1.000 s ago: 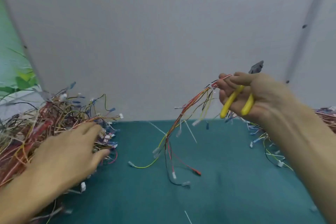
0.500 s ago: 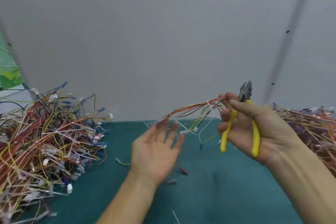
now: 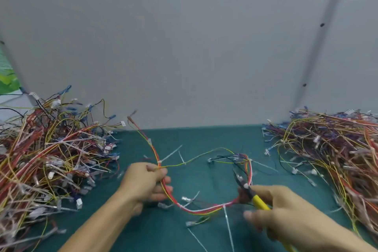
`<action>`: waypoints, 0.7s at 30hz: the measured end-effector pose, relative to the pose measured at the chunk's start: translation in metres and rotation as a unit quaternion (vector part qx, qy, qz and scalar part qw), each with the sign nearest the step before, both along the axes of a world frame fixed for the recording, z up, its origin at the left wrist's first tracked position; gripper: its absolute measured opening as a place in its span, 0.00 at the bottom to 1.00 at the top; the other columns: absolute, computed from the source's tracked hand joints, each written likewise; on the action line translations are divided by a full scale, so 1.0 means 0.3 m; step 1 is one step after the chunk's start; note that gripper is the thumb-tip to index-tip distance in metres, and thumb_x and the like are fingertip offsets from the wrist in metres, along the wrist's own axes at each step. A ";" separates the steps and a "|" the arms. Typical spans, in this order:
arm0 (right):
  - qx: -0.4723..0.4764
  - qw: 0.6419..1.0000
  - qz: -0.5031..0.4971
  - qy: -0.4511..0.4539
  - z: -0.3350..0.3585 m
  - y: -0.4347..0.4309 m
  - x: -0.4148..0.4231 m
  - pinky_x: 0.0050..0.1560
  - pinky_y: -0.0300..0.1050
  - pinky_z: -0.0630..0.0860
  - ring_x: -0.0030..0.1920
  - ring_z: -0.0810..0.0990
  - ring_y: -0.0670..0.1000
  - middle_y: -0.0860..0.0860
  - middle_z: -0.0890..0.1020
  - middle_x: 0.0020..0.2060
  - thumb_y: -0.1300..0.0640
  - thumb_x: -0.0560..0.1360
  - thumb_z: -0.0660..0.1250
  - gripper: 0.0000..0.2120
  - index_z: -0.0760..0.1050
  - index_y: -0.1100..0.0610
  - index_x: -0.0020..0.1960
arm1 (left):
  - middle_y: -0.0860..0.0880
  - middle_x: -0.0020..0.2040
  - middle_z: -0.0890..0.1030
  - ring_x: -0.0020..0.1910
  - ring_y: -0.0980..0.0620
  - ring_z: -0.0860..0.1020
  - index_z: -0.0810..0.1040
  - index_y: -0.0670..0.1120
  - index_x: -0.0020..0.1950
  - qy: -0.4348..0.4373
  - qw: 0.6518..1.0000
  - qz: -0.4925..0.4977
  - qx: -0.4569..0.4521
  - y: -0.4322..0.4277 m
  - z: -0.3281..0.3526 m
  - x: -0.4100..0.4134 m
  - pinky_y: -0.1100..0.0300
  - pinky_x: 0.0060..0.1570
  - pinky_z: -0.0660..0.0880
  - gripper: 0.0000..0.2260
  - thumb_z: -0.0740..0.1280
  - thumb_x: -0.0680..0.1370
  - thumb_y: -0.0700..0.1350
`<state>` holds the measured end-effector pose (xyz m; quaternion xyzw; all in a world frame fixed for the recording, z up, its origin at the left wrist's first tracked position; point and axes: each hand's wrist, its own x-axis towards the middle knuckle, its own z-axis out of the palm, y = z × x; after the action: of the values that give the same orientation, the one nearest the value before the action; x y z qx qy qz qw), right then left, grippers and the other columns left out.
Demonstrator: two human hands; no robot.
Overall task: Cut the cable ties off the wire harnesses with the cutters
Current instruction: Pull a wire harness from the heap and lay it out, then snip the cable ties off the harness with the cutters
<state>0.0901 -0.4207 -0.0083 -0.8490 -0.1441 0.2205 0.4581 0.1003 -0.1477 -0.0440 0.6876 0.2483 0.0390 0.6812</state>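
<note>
On the green mat (image 3: 194, 137), open room is only the middle strip, between the left pile (image 3: 47, 159) and the right pile (image 3: 327, 149) at its side edges. There your left hand (image 3: 147, 184) grips the wire harness (image 3: 196, 211); your right hand (image 3: 286, 215) is closed around the cutters (image 3: 259, 203), nose just beside the harness wires. The jaws are too blurred to judge.

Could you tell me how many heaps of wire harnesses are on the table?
2: the left heap at the left edge, the right heap at the right edge; both run off frame; more may be hidden.
</note>
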 end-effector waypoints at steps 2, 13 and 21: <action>-0.008 0.997 0.041 0.068 -0.026 -0.020 -0.010 0.37 0.37 0.72 0.35 0.79 0.46 0.48 0.84 0.42 0.58 0.73 0.72 0.11 0.78 0.54 0.55 | 0.41 0.35 0.80 0.26 0.46 0.81 0.74 0.38 0.45 0.045 0.999 -0.014 0.004 0.019 -0.059 -0.028 0.58 0.25 0.78 0.03 0.65 0.79 0.36; -0.008 0.982 -0.191 0.011 -0.024 -0.112 0.207 0.35 0.47 0.74 0.32 0.78 0.52 0.59 0.84 0.41 0.59 0.78 0.67 0.07 0.75 0.64 0.49 | 0.42 0.32 0.82 0.26 0.47 0.81 0.76 0.37 0.45 0.070 0.996 -0.048 0.007 0.051 -0.072 -0.050 0.61 0.23 0.76 0.04 0.66 0.78 0.36; 0.128 0.934 -0.179 0.280 -0.074 0.015 0.320 0.23 0.34 0.61 0.22 0.65 0.46 0.58 0.75 0.45 0.60 0.68 0.73 0.07 0.75 0.60 0.41 | 0.44 0.34 0.83 0.28 0.48 0.80 0.78 0.37 0.49 0.042 0.995 -0.086 -0.001 0.047 -0.063 -0.051 0.61 0.25 0.76 0.04 0.65 0.78 0.37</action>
<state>0.1861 -0.4162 -0.0305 -0.6988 0.1174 0.3433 0.6165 0.0850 -0.1337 -0.0629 0.7071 0.2163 -0.0486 0.6715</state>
